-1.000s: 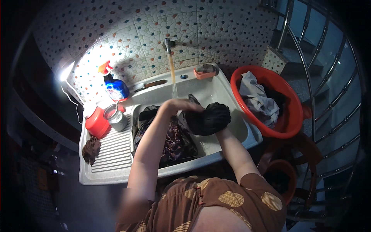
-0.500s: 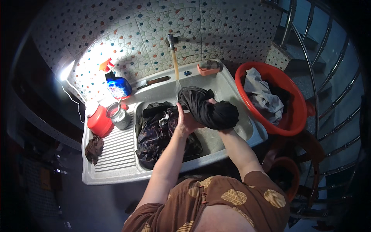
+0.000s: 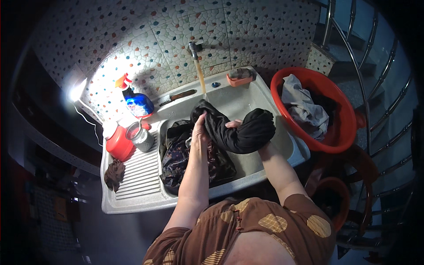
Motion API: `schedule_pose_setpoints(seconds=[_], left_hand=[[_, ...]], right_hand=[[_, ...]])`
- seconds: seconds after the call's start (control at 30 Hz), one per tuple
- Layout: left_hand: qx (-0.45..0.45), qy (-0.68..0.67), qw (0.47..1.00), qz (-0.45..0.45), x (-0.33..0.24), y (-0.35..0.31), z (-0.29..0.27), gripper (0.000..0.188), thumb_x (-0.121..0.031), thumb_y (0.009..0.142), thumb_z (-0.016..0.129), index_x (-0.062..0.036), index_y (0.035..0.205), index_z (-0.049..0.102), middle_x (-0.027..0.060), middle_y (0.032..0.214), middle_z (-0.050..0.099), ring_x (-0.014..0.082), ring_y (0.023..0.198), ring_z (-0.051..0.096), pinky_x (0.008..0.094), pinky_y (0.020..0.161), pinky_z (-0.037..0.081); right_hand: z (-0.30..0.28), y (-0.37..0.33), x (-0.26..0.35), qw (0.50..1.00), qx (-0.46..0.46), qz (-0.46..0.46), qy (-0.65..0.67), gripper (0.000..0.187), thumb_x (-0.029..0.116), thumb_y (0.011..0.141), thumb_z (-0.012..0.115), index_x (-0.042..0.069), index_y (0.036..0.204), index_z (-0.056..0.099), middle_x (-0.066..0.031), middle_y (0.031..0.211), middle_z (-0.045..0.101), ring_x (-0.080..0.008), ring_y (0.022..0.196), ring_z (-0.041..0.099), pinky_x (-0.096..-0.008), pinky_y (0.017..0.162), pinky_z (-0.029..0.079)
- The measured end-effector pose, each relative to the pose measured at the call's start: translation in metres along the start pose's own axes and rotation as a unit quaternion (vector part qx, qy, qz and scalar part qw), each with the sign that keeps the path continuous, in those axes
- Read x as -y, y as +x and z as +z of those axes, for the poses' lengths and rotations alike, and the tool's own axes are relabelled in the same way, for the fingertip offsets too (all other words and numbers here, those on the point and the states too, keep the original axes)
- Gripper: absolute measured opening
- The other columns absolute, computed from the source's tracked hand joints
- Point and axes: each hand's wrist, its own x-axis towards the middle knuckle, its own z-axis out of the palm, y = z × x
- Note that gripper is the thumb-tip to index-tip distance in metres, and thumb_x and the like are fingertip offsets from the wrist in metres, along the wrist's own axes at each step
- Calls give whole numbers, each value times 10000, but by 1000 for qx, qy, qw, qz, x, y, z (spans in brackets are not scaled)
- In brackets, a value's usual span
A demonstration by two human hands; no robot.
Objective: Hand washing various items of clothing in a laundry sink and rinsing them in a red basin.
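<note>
A black cloth garment (image 3: 227, 134) is bunched lengthwise and held up over the grey sink (image 3: 248, 164). My left hand (image 3: 199, 129) grips its left end, thumb on top. The right part of the garment is wrapped over my right hand (image 3: 234, 124); only some fingertips show, pressed on the fabric, and the rest is hidden. Under my left forearm a dark patterned garment (image 3: 177, 157) lies in the basin. Just behind the black garment, a tan tube (image 3: 200, 75) hangs from the metal tap (image 3: 193, 47), its lower end close to the cloth.
On the left ledge stand a blue spray bottle (image 3: 139, 105), a red container (image 3: 118, 143) and a glass jar (image 3: 143, 140), with a brown rag (image 3: 115, 175) on the ribbed drainboard (image 3: 139, 181). A brush (image 3: 179, 96) and a pink soap dish (image 3: 239, 81) line the back rim. Right is a red tub (image 3: 340, 132) with clothes.
The left end of the black garment has moved left and is stretched out, my left hand now gripping it. My right hand's part has shifted slightly right. The whole view has shifted a little.
</note>
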Motion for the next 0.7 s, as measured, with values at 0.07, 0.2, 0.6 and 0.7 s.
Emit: schedule_pose_setpoints(seconds=[0.07, 0.2, 0.6, 0.7], left_hand=[[-66, 90, 994, 15, 7, 3, 15, 203, -122, 767, 627, 10, 921, 629, 124, 844, 661, 260, 748, 641, 394, 731, 531], [-222, 693, 676, 119, 22, 12, 17, 346, -114, 653, 633, 116, 900, 556, 218, 824, 637, 290, 711, 649, 371, 634, 521], [-12, 933, 324, 153, 66, -28, 47, 416, -220, 775, 579, -45, 1142, 491, 266, 976, 581, 385, 832, 620, 449, 692, 514], [-112, 906, 365, 180, 63, -40, 60, 368, -162, 763, 597, 9, 1060, 464, 262, 943, 557, 421, 856, 590, 459, 720, 491]], right_hand=[[25, -14, 20, 999, -11, 1, 33, 485, 400, 888, 551, -16, 1138, 531, -45, 761, 616, -120, 672, 540, -268, 765, 429], [-62, 43, -78, 835, -167, -194, -487, 888, 638, 792, 530, -21, 1353, 335, -196, 1073, 584, -259, 962, 574, -357, 926, 382], [-3, 29, -34, 746, -104, -228, -618, 750, 750, 802, 263, 287, 1389, 325, -100, 1458, 272, -386, 1359, 138, -584, 1054, 118], [21, 6, 0, 757, -217, -170, -592, 544, 584, 903, 336, 156, 1150, 564, -159, 1124, 586, -349, 1063, 548, -459, 927, 377]])
